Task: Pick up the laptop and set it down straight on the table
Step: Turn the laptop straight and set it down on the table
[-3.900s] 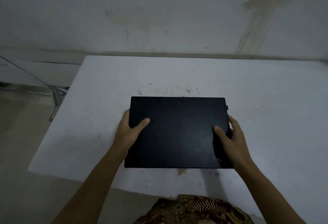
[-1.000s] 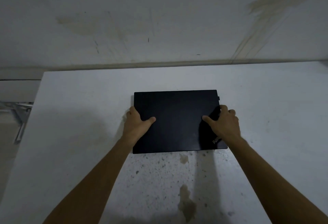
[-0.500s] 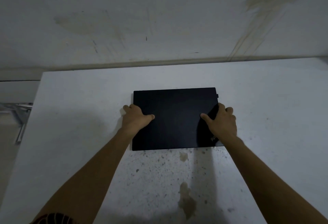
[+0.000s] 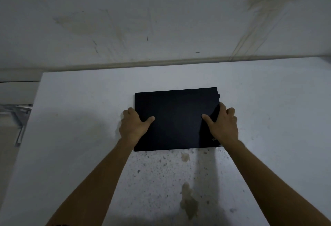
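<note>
A closed black laptop point(image 4: 176, 114) lies flat on the white table point(image 4: 80, 118), its edges roughly parallel to the table's far edge. My left hand point(image 4: 133, 126) grips its left side, thumb on the lid and fingers curled round the edge. On the right side my right hand point(image 4: 223, 126) holds it the same way, thumb on top. A small tab sticks out at the laptop's far right corner.
The table butts against a stained white wall point(image 4: 161, 19) at the back. Its left edge point(image 4: 28, 127) drops to the floor, where a metal frame point(image 4: 18, 116) stands. Brown stains and dark specks point(image 4: 188, 202) mark the near tabletop.
Since 3.9 s ago the laptop has gone from near the table's front edge to farther in. Over the last second it and both hands have barely shifted.
</note>
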